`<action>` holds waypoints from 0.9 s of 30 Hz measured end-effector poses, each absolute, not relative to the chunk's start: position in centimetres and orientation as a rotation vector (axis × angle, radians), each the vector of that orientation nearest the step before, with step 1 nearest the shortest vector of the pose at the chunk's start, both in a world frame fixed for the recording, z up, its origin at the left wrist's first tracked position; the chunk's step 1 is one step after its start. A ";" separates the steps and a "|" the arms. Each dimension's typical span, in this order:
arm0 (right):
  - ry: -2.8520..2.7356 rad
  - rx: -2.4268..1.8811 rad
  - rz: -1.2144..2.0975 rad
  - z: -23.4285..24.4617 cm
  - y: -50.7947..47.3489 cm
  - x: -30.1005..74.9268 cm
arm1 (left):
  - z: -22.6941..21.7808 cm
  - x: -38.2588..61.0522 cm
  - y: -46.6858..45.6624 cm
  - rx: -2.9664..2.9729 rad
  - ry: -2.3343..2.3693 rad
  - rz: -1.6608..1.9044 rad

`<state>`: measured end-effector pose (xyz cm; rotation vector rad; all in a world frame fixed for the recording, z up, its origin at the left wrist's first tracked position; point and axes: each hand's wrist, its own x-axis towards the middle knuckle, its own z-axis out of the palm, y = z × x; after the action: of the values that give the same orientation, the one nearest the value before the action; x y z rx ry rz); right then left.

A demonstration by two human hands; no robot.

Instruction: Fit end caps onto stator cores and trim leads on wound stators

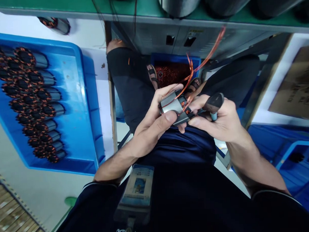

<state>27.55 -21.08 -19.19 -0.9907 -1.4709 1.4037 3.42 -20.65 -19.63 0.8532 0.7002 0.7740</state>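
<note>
Left fingers (163, 121) hold metal cylinder (171, 104) between.

A factory-style workshop

Repeated parts and plain bins point to factory work. Many matching wire-wound parts (52, 94) are stacked in rows in a blue tray (72, 98), and larger metal cylinders (182, 3) line a green bench (64, 4). Beneath it, a blue bin (176, 56) holds a reddish tangle (171, 69). The seated person wears a badge (139, 187) and holds a metal part (170, 103) trailing copper-coloured wires (211, 51)
</note>
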 end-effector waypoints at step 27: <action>-1.794 -1.404 1.065 -15.9 -23.4 28.5 | -20.7 5.0 -21.7 1.154 0.912 0.838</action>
<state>28.53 -23.36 -15.92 -1.4044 -1.7939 1.0652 4.99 -21.74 -20.65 1.1545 0.9119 0.8375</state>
